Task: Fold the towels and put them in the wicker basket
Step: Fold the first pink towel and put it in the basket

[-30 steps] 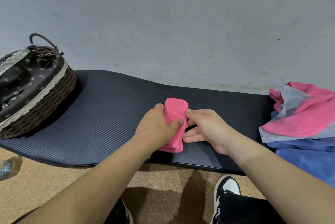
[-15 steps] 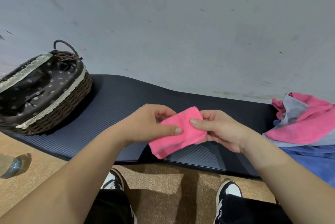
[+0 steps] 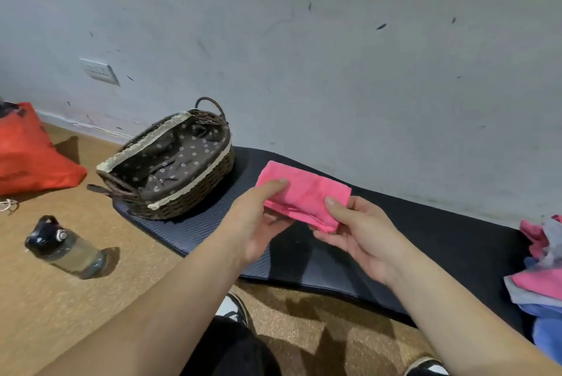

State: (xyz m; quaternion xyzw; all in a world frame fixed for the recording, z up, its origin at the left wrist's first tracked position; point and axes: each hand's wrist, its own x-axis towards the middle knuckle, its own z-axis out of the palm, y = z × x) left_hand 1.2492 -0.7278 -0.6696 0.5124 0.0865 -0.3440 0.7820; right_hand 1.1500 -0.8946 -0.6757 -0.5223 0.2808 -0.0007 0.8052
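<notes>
A folded pink towel [image 3: 304, 193] is held in the air above the dark mat [image 3: 425, 238]. My left hand [image 3: 255, 220] pinches its left end, thumb on top and fingers under. My right hand [image 3: 355, 232] pinches its right end the same way. The wicker basket [image 3: 194, 190], brown with a dark flowered lining and a looped handle, stands on the mat's left end, to the left of the towel; I see no towel inside it. A heap of pink, grey and blue towels [image 3: 541, 272] lies at the right edge.
A grey wall rises right behind the mat. On the tan floor to the left lie a clear water bottle [image 3: 65, 248] with a black cap and a red bag [image 3: 27, 153]. My shoes and dark trousers show at the bottom.
Both hands have lifted the folded pink towel off the mat and carried it left toward the basket. My view has swung left, bringing the bottle and red bag into sight.
</notes>
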